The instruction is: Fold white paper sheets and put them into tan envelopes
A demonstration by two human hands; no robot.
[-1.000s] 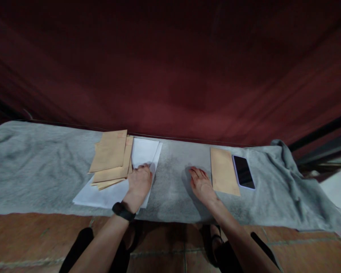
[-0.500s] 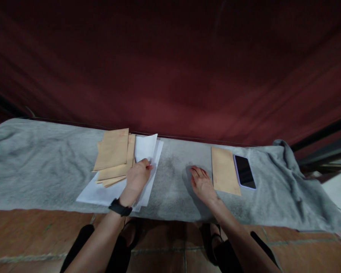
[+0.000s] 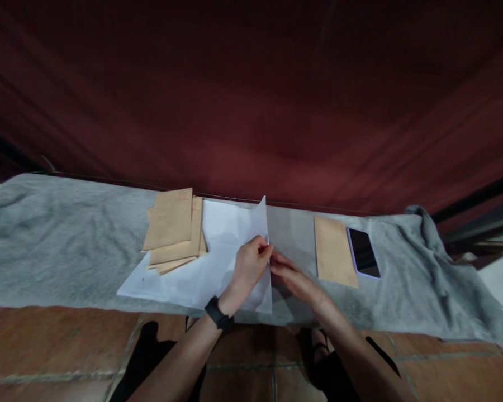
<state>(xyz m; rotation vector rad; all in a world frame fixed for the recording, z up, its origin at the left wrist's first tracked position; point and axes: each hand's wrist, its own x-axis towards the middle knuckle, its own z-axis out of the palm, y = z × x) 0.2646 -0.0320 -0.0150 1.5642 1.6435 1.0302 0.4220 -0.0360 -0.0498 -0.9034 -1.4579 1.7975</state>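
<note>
My left hand point(image 3: 251, 261), with a black band on its wrist, pinches the right edge of a white sheet of paper point(image 3: 222, 273). The sheet's far right corner stands up off the cloth. Close against that same edge is my right hand point(image 3: 291, 274), its fingers stretched out toward the left fingertips; whether they touch the paper I cannot tell. A fanned stack of brown envelopes point(image 3: 170, 220) lies on the left part of the sheet. One more brown envelope point(image 3: 335, 251) lies flat to the right of my right hand.
A phone in a lilac case point(image 3: 364, 253) lies beside the single envelope. Everything rests on a narrow surface covered with grey cloth point(image 3: 67, 245). Behind it hangs a dark red sheet of fabric point(image 3: 251, 123). Tiled floor point(image 3: 46, 346) and my feet show below.
My left hand has moved right, dragging the white sheet partly out from under the envelopes. The right hand has come left to meet it at the sheet's edge.
</note>
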